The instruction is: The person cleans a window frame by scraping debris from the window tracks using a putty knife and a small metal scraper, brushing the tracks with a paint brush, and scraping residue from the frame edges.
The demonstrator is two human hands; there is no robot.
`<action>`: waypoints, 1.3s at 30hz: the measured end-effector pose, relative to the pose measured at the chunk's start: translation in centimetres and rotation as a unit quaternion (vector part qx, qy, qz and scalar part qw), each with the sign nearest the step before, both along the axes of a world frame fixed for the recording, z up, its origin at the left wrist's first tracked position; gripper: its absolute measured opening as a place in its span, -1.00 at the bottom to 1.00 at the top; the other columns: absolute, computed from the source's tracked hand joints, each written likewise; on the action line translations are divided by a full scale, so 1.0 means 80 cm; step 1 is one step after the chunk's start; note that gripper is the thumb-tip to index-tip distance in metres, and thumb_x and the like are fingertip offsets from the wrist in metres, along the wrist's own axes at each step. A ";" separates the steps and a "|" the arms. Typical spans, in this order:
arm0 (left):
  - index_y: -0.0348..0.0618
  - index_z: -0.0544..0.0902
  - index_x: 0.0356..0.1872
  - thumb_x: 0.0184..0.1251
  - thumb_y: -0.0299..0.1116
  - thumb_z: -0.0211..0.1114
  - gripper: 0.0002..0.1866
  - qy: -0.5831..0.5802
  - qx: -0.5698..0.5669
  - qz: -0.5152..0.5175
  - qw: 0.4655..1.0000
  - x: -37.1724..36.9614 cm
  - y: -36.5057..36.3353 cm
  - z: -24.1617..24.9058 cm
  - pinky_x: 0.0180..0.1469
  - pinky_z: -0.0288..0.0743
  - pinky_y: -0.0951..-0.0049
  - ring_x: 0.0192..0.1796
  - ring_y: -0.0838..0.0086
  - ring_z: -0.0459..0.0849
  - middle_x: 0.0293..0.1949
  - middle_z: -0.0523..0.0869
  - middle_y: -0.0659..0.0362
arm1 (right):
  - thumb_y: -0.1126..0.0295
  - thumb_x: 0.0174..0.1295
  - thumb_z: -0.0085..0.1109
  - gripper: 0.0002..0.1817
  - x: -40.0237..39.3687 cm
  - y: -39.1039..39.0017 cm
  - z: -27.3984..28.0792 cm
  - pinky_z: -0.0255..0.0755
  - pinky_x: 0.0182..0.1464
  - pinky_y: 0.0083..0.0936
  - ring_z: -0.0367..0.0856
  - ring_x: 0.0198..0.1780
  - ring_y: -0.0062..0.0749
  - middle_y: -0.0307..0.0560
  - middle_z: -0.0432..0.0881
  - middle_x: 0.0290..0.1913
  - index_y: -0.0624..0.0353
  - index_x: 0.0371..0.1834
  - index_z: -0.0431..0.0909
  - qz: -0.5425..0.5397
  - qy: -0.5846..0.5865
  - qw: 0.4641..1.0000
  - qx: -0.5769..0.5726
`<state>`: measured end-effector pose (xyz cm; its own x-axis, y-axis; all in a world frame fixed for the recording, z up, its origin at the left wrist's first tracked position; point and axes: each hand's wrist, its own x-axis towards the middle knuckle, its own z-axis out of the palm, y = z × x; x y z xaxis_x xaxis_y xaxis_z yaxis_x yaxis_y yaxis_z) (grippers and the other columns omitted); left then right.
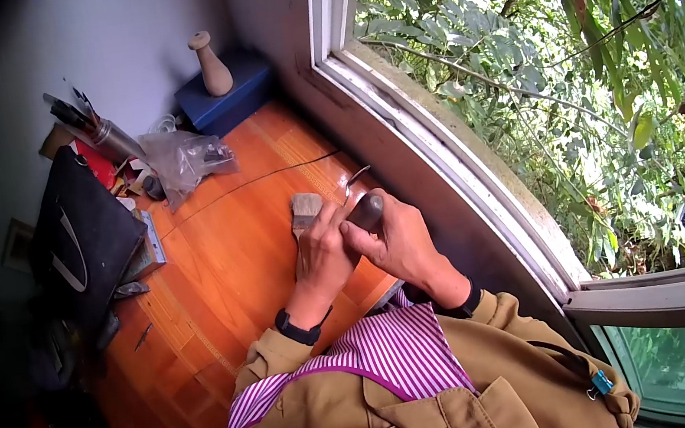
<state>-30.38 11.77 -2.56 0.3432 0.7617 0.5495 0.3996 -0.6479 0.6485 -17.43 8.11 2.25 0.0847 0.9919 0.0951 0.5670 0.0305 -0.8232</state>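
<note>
Both my hands meet over the orange wooden table, close to the window side. My right hand (406, 242) is closed around a dark, smooth, rounded object (367, 212), its thumb pressed along the near side. My left hand (326, 251) is closed right beside it, fingers bent against the right hand; what lies inside its grip is hidden. Just past the fingers, a thin curved dark metal piece (357, 179) sticks out with a shiny bend. A flat brush with pale bristles (306, 205) lies on the table by my left knuckles, partly covered by that hand.
The orange table (219, 266) carries a black pouch (83, 237), a clear plastic bag (182, 159) and a metal cup of tools (115, 141) at left. A turned wooden piece (212, 67) stands on a blue box (232, 98). The window frame (449, 164) runs along my right.
</note>
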 end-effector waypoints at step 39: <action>-0.17 0.56 -0.27 0.43 -0.13 0.13 -0.72 -0.289 -0.351 0.044 0.890 -0.034 0.058 -0.018 -0.60 0.11 0.72 -0.61 0.77 0.27 -0.52 0.50 0.38 | 0.47 -0.19 0.26 -0.62 -0.001 0.088 0.034 0.46 -0.40 -0.36 0.59 -0.37 -0.19 -0.12 0.54 -0.19 0.10 -0.21 0.44 0.003 -0.087 0.947 0.308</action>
<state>-33.07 16.40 -4.02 0.0794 0.9968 -0.0060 -0.1035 0.0142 0.9945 -17.49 15.19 4.98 0.0086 0.7436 0.6686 0.6911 0.4788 -0.5414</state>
